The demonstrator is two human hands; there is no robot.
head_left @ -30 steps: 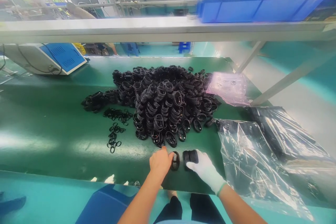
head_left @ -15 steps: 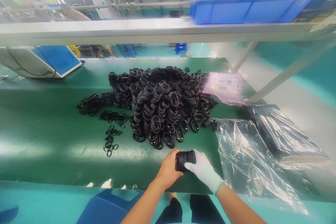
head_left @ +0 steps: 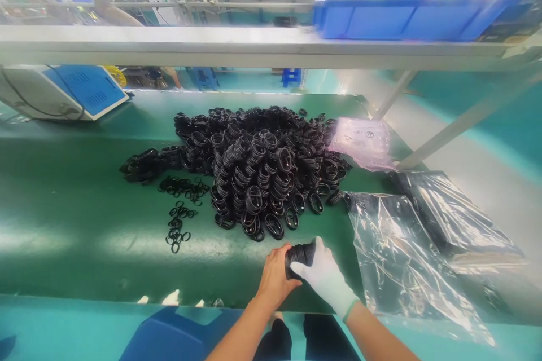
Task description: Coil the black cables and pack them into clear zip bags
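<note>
Close to the table's front edge, my bare left hand (head_left: 274,277) and my white-gloved right hand (head_left: 327,279) press on a short stack of coiled black cables (head_left: 301,254) from both ends. Both hands are closed on it, thumbs on the near side. Beyond them rises a big heap of coiled black cables (head_left: 254,169), many grouped in rows. Thin black bands (head_left: 175,231) lie loose to the left of the heap.
On the right lie a clear plastic bag (head_left: 406,254), a bagged dark stack (head_left: 457,214) and a pinkish plastic bag (head_left: 362,141). A blue-and-grey machine (head_left: 68,93) stands far left. A shelf (head_left: 190,48) carrying a blue bin (head_left: 406,18) spans above the green table (head_left: 76,197).
The stack in my hands has shifted slightly right. My right hand has turned a little, its fingers now covering the stack's right end. The heap stays as it was.
</note>
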